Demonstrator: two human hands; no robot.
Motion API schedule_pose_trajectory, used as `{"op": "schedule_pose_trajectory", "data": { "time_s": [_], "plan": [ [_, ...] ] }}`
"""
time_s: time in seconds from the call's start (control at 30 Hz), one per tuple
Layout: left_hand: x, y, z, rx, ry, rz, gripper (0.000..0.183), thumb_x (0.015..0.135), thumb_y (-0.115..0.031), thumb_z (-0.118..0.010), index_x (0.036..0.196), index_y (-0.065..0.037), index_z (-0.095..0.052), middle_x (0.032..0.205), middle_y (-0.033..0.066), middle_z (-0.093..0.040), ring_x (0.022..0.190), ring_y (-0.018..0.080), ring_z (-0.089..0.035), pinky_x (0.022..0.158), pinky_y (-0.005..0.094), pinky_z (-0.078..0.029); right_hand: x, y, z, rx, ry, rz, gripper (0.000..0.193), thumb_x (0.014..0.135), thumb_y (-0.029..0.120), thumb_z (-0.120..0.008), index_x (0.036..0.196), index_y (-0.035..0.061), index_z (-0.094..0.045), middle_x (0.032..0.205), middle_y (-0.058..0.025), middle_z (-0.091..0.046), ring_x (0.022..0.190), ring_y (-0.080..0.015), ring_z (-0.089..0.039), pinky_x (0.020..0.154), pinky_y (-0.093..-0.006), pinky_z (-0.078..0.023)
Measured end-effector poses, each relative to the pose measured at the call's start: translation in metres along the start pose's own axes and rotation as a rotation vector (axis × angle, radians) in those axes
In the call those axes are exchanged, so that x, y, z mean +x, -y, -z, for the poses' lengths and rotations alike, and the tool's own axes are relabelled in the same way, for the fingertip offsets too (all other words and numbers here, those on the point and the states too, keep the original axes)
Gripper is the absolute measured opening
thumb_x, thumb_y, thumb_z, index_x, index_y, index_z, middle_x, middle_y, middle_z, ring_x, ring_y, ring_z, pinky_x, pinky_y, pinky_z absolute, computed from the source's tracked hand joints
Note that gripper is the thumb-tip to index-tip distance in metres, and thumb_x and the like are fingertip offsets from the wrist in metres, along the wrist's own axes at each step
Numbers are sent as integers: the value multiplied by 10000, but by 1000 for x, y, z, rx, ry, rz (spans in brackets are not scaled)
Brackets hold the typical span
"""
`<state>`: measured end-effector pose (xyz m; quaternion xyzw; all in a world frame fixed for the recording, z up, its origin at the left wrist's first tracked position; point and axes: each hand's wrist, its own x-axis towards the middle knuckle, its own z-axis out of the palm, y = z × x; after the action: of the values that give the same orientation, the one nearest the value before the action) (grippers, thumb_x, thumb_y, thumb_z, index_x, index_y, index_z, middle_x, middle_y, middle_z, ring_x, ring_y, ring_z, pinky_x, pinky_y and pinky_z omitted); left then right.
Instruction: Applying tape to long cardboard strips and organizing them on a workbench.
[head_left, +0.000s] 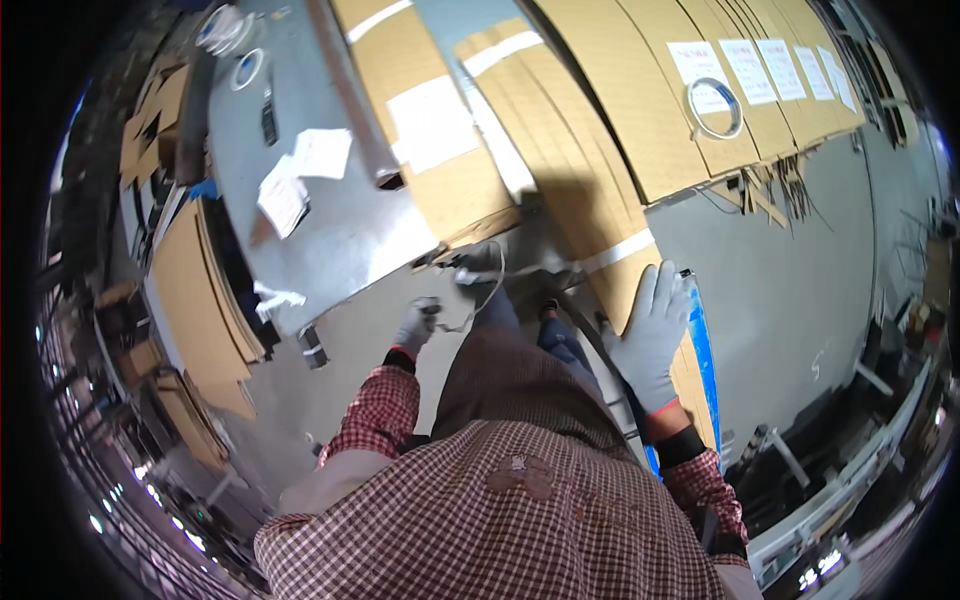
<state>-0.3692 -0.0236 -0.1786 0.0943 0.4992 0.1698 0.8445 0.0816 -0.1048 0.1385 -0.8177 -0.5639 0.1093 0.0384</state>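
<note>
So the long box (550,115) runs away from the person, with a white band (618,252) across its near part. Right hand (650,328) is laid flat on the cardboard just this side of the band, fingers straight out, not gripping. Left hand (415,325) is out to the side, off the box, fingers curled round a dark thing (430,308); too small and blurry to say what, tbh. A thin pale strip (497,283) loops beside it. Left of the box there's a labelled carton (435,125) on a grey table (235,165), plus loose papers (322,153). Over right, a tape roll (738,122) sits on more cartons (620,90).
</note>
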Motion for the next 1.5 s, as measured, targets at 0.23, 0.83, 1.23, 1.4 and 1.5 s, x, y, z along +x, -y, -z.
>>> {"op": "schedule_pose_trajectory", "data": {
  "time_s": [0.23,0.83,1.23,1.4,1.5],
  "plan": [
    [-18,10,-177,330,51,-529,409,917,-88,-541,1318,-30,-486,1082,81,-638,831,142,-604,703,286,-483,-4,0,-9,-77,-29,44,1019,655,347,-782,1458,-60,-304,1505,-311,-305,1359,-499,-323,1144,-574,-226],
    [99,31,-327,1909,-89,-1137,213,798,-244,-571,671,-135,-702,598,90,-652,521,291,-647,410,450,-431,17,23,-19,-381,-21,-48,901,731,337,-753,1463,-1,-351,1506,-235,-353,1349,-476,-357,1057,-689,-278],
    [-101,-73,-311,966,226,-557,330,952,-304,-604,816,-12,-677,722,143,-645,633,235,-612,588,345,-477,20,36,3,-311,83,-89,957,712,361,-781,1476,6,-328,1520,-215,-339,1371,-456,-335,1059,-690,-280],
    [-120,-95,-320,1343,37,-441,351,921,-333,-648,1018,4,-678,937,212,-688,792,325,-660,717,403,-528,21,34,-3,-297,82,-95,966,719,371,-776,1484,7,-313,1527,-205,-333,1390,-436,-334,1101,-707,-187],
    [-94,-70,-280,1799,-142,-588,484,868,-315,-699,1219,-10,-565,1083,227,-660,917,333,-662,791,388,-533,17,30,-2,-312,68,-91,1024,692,378,-826,1484,1,-297,1542,-207,-305,1391,-443,-324,1072,-684,-264]
  ]
}}
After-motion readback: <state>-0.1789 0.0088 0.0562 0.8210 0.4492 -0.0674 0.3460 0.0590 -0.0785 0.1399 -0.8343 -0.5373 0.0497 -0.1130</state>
